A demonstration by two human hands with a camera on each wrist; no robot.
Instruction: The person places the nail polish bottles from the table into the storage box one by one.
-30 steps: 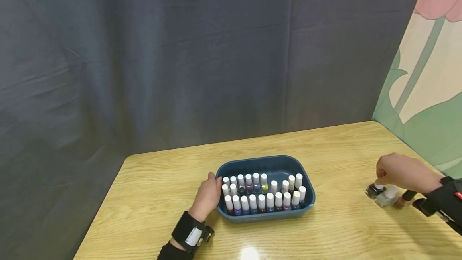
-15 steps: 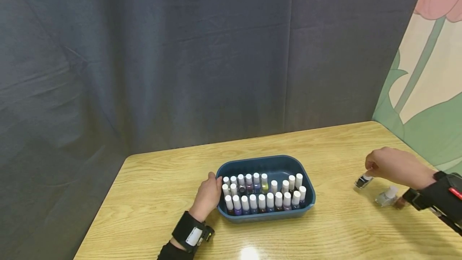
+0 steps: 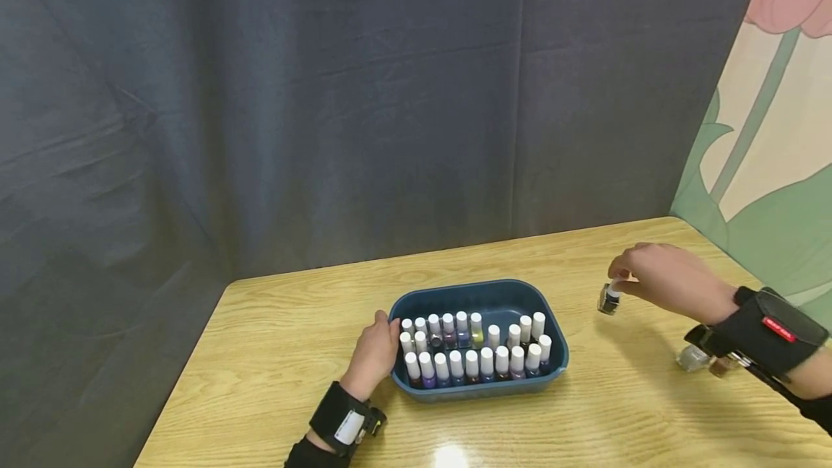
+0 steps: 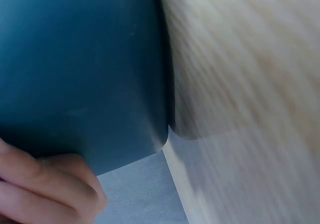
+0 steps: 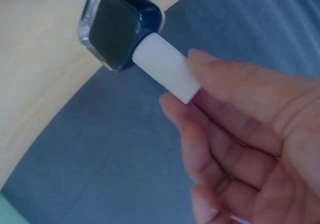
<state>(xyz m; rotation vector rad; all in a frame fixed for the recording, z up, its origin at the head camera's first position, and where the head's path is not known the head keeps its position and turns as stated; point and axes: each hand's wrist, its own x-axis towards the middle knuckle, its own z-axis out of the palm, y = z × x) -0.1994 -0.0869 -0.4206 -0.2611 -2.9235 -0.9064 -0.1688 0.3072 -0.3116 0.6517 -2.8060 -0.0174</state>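
Note:
Pinched by its white cap in my right hand [image 3: 672, 284] is a nail polish bottle [image 5: 120, 26] of dark polish in clear glass. It hangs tilted above the table, right of the blue plastic basin [image 3: 481, 395], as the head view shows. Rows of white-capped nail polish bottles [image 3: 486, 363] stand inside the basin, with bare floor at its back right. My left hand [image 3: 373, 352] grips the basin's left end, thumb at the rim. In the left wrist view its fingers [image 4: 50, 184] lie against the outer wall.
Beneath my right wrist, a clear bottle with a pale cap [image 3: 693, 357] and a brownish bottle [image 3: 721, 366] lie on the wooden table [image 3: 273, 352]. A dark curtain [image 3: 390, 107] hangs behind; a floral-patterned panel [image 3: 767, 165] borders the right side.
My right hand has lifted the dark nail polish bottle from beside the other loose bottles and carried it left towards the basin. The left hand and basin have stayed in place.

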